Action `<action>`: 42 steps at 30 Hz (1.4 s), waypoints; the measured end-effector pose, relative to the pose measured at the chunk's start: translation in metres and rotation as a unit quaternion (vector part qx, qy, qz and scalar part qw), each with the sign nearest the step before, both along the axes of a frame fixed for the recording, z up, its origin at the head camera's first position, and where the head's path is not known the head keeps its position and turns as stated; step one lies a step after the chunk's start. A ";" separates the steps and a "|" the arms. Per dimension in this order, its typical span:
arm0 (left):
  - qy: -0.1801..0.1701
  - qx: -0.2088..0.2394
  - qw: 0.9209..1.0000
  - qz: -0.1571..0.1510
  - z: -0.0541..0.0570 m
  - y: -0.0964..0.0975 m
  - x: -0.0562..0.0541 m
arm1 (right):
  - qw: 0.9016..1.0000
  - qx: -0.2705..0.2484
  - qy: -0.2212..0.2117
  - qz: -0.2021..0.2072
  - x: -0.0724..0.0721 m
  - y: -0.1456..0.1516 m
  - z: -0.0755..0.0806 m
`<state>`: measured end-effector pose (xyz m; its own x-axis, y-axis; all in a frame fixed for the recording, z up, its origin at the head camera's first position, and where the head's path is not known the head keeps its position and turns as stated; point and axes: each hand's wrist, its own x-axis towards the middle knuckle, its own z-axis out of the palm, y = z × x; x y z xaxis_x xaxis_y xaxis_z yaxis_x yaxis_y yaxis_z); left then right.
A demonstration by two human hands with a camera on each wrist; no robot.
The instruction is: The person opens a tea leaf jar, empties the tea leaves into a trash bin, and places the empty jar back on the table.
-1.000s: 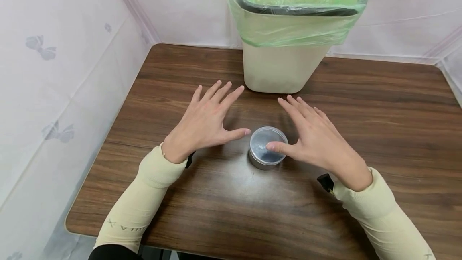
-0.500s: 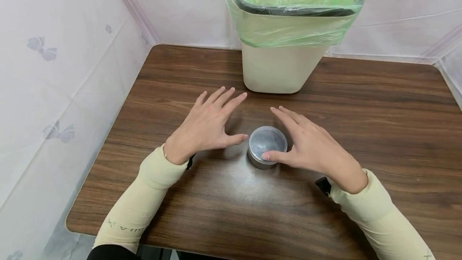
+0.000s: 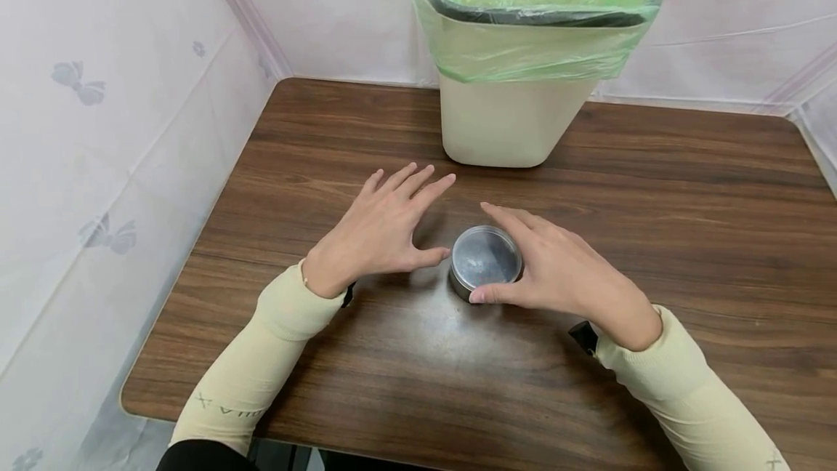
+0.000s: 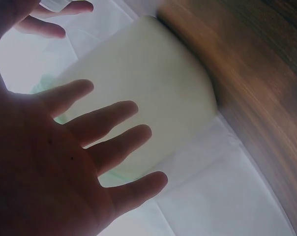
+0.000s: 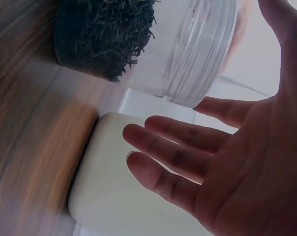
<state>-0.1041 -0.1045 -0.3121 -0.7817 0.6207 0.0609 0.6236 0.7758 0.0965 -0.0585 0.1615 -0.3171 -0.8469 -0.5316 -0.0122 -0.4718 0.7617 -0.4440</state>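
A clear round jar (image 3: 486, 256) stands upright on the brown wooden table (image 3: 405, 369). In the right wrist view, dark dried leaves (image 5: 106, 37) fill its lower part, and its ridged lid (image 5: 202, 49) is transparent. My right hand (image 3: 565, 264) is at the jar's right side, thumb by its near edge and index finger beyond its far edge. Its fingers are extended and spread; whether they touch the lid cannot be told. My left hand (image 3: 379, 231) hovers left of the jar with spread fingers, its thumb tip close to the jar's side, holding nothing.
A cream bin (image 3: 513, 122) with a green plastic liner (image 3: 536, 57) stands at the back of the table, beyond the jar. White sheeting (image 3: 346, 27) hangs behind the table and along its left side.
My right hand has moved left and lower around the jar, its thumb shifting from above the lid to its near edge. My left hand has shifted slightly toward me. The jar stays put.
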 end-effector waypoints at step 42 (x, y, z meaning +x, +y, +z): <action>-0.058 0.057 0.995 -0.053 -0.009 0.008 0.007 | 0.994 -0.096 0.046 0.007 -0.002 -0.006 -0.019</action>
<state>-0.0974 -0.0969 -0.3216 -0.7178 0.6945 0.0484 0.6811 0.6861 0.2557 -0.0610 0.1550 -0.3360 -0.8319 -0.5290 0.1677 -0.5276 0.6603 -0.5344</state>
